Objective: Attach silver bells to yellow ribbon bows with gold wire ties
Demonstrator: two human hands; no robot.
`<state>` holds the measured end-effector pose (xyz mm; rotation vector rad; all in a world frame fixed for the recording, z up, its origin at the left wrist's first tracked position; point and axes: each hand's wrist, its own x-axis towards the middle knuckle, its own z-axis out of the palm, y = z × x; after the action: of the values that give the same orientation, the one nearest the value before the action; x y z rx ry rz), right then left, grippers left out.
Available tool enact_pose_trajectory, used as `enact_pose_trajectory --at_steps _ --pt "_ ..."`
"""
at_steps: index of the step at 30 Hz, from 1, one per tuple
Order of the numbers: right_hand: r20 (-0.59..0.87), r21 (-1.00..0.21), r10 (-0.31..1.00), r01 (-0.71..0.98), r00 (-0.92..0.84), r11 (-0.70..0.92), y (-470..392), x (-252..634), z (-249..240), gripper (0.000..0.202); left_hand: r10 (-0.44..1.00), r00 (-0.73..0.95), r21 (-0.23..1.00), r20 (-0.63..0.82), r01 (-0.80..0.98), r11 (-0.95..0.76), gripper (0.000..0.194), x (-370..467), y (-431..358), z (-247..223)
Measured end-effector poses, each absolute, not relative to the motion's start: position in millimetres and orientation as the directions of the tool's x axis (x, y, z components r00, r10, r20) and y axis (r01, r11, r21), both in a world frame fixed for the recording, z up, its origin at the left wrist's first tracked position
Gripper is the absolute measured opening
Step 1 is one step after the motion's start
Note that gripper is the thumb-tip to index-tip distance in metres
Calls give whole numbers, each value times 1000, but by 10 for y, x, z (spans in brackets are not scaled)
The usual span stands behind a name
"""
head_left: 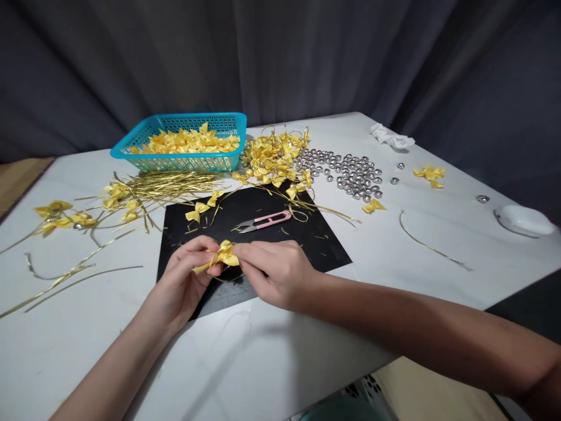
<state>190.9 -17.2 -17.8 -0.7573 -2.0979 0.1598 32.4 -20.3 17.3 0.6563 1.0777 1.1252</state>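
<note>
Dark gray curtain (280, 58): there it hangs, in deep folds, right across the back of your workspace.
White table (65, 351): broad, faintly veined, and busy along the far side as you look down at it.
Black mat (324, 248): lying at an angle in front of you, sprinkled with tiny cord clippings, right under the action.
Yellow satin bow (228, 255): here's the center of it all, up between your two hands over the mat, gold cord showing close by.
Left hand (186, 272): thumb and fingers pinched on the bow's left side, the other fingers curled.
Right hand (280, 269): thumb and index finger closed on the bow's right side, nearly meeting your left; the exact grip is hidden.
Pink-handled thread snips (272, 220): on the mat just beyond your hands, blades toward your left.
Turquoise basket (175, 155): back left, well stocked with loose bows (188, 142).
Gold cords (170, 184): a thick sheaf fanned out in front of the basket.
Tangled heap (272, 155): bows and cords together, just right of the basket.
Silver beads (357, 175): a glinting spread beside that heap.
Far right: crumpled white tissue (391, 138) at the back, small white dish (523, 220) near the edge.
</note>
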Motion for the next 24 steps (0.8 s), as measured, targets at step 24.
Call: enact_pose_trajectory --at_steps 24 --pt "657 -414 610 465 -443 782 -177 1902 -173 23 972 89 921 -219 -311 236 27 266 -199 84"
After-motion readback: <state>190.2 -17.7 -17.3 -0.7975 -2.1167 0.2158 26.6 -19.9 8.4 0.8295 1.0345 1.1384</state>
